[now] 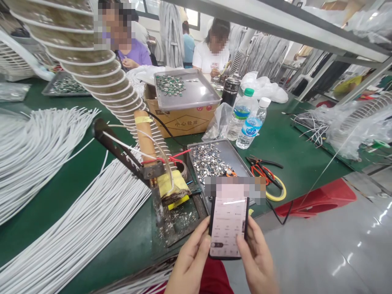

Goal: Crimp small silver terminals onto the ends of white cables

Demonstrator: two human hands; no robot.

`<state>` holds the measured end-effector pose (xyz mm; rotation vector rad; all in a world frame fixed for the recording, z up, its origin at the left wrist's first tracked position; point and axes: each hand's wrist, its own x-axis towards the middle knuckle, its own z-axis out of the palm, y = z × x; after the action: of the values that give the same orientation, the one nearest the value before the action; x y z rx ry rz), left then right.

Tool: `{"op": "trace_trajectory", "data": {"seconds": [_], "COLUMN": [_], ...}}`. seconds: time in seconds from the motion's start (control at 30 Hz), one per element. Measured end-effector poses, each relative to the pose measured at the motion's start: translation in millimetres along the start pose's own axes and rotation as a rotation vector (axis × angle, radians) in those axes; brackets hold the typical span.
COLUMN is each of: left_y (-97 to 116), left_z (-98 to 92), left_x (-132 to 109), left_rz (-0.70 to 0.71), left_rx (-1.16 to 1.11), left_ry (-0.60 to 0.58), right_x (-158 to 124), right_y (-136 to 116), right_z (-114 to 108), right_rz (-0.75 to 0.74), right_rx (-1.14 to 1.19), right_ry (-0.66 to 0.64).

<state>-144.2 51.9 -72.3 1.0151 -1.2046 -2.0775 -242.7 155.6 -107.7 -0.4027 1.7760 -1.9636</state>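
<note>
A smartphone with a lit, pale pink screen is held upright between both hands, low in the head view. My left hand grips its left edge, thumb along the side. On the other side my right hand supports the right edge, its thumb over the lower part of the screen. Just behind the phone lies a grey tray with many small metal connectors. To the left stands a black metal soldering stand with a yellow sponge and red and white wires.
Bundles of white cables cover the table's left side. A ribbed hose hangs over them. Behind are a cardboard box bearing a tray, and water bottles. Pliers and a yellow tape roll lie right. Co-workers sit opposite.
</note>
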Motion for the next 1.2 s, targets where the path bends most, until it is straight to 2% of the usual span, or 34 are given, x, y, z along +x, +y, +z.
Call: {"op": "trace_trajectory", "data": {"seconds": [0.13,0.3,0.43,0.5,0.7,0.83,0.93,1.1,1.2], "left_y": [1,2,0,-1,-2,-1,-1,-2,-2], "left_z": [0.2,1.4,-0.6,-2.0,-3.0,-1.8,-1.7,-6.1,-8.9], "left_x": [0,0,0,0,0,0,0,2,4], "left_rz": [0.000,0.002,0.004,0.003,-0.003,0.000,0.002,-0.003,-0.007], "left_rx": [0.009,-0.001,0.019,0.040,0.059,0.045,0.041,0.042,0.067], "left_ry": [0.010,0.012,0.023,0.036,0.032,0.026,0.016,-0.053,-0.098], "right_x": [-3,-3,-3,-3,-2,-2,-2,-4,-3], "right_y": [-8,-10,-6,-5,-6,-7,-7,-7,-6], "right_z": [7,2,3,4,-5,-10,-5,4,2], "right_rz": [0.044,0.052,0.030,0.021,0.048,0.057,0.045,0.047,0.037], "right_rx": [0.024,-0.120,-0.013,0.006,0.025,-0.043,-0.087,0.009,-0.040], "right_ry": [0.015,0.140,-0.003,-0.028,-0.010,0.005,0.049,-0.014,0.036]}}
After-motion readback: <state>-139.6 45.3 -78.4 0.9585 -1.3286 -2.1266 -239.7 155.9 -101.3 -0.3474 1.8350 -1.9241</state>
